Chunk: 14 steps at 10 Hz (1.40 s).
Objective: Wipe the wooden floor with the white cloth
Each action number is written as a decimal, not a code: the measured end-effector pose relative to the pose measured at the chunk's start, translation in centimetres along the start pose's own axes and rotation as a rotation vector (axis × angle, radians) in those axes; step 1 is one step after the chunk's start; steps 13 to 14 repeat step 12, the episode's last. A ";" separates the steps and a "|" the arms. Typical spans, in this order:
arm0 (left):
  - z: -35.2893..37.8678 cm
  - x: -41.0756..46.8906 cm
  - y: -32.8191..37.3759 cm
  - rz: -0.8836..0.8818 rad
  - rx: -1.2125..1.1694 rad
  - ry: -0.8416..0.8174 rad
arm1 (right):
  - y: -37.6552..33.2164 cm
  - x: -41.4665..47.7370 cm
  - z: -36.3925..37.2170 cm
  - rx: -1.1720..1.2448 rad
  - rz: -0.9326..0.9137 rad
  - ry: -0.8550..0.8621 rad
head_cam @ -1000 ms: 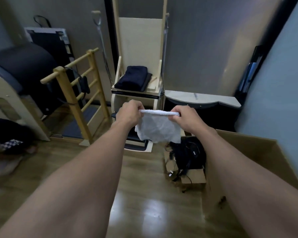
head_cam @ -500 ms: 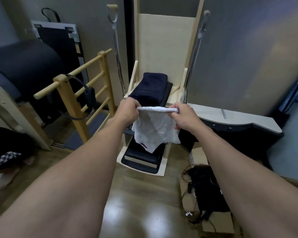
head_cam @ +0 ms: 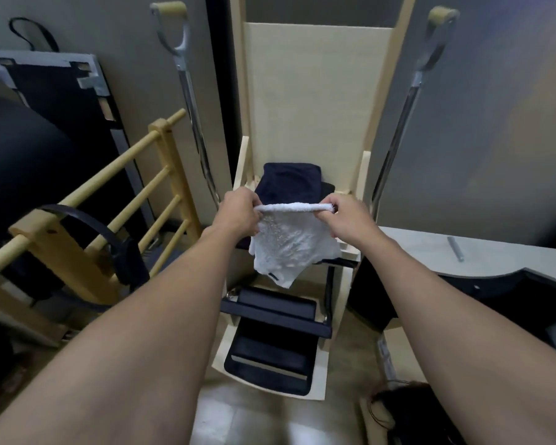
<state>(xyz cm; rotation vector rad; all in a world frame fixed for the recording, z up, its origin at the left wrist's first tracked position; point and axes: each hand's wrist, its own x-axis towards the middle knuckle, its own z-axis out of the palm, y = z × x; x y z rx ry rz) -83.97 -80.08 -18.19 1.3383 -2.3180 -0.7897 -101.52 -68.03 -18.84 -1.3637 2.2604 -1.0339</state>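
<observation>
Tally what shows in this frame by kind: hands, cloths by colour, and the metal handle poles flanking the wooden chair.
white cloth: 1
navy folded cloth: 1
hands: 2, left hand and right hand, each gripping the white cloth's top edge
metal handle poles: 2, left pole and right pole
total: 6

Person under observation, both arms in view. The left forearm point(head_cam: 135, 332) is bare along its whole visible length, from the elbow region to the wrist. The right forearm point(head_cam: 456, 316) is bare over the same span. The left hand point(head_cam: 238, 213) is uncovered, its back and knuckles showing. The right hand point(head_cam: 350, 216) is uncovered likewise. Everything above the elbows falls outside the picture, so clothing cannot be recorded.
</observation>
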 end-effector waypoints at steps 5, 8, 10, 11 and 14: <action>8.9 34.5 -6.0 0.033 -0.082 -0.206 | 7.0 31.9 9.7 -0.377 0.308 0.058; 11.6 36.1 -10.8 0.248 0.069 -0.139 | 11.5 29.4 15.8 -0.379 0.032 0.009; 12.4 32.5 -13.0 0.320 0.380 -0.360 | 12.9 25.2 17.2 -0.410 0.192 -0.398; 12.6 31.9 -12.5 0.245 0.495 -0.459 | 12.0 25.6 16.1 -0.407 0.248 -0.483; 11.5 31.6 -10.8 0.091 0.370 -0.473 | 9.9 25.7 14.2 -0.245 0.261 -0.283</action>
